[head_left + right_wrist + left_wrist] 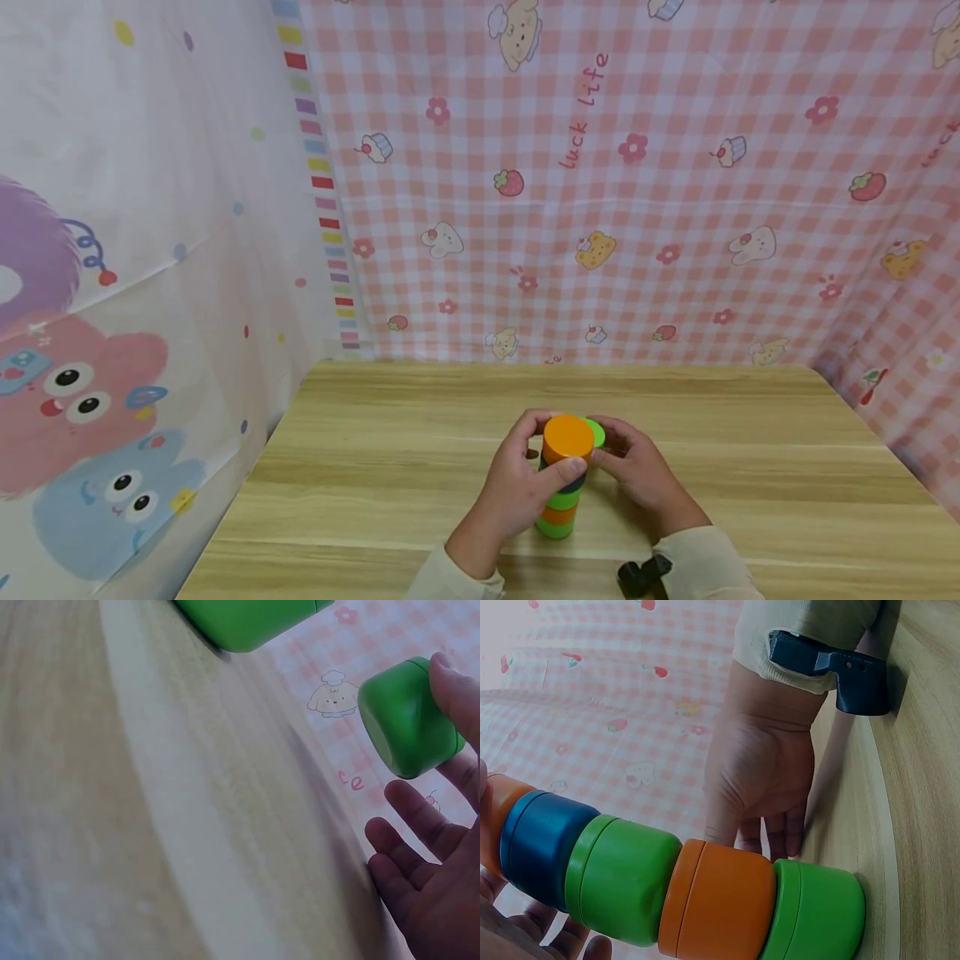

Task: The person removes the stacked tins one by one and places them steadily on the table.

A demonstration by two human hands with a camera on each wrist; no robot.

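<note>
Several small lidded jars stand in an upright stack: a green jar (pixel 557 528) at the bottom, then an orange jar (pixel 720 900), another green jar (pixel 626 877), a dark blue jar (pixel 547 847), and an orange jar (pixel 567 435) on top. My left hand (pixel 513 487) grips the stack near its top, thumb on the near side and fingers behind. My right hand (pixel 637 462), just right of the stack, pinches a separate green jar (pixel 409 720) between thumb and fingers. In the right wrist view that jar is held above the table, its other fingers spread loosely below.
The wooden table (pixel 360 483) extends around the stack. A black device (pixel 643 575) is at the right cuff, near the table's front. Pink checked cloth (pixel 480 208) hangs behind the table, and a white printed cloth (pixel 187 292) hangs on the left.
</note>
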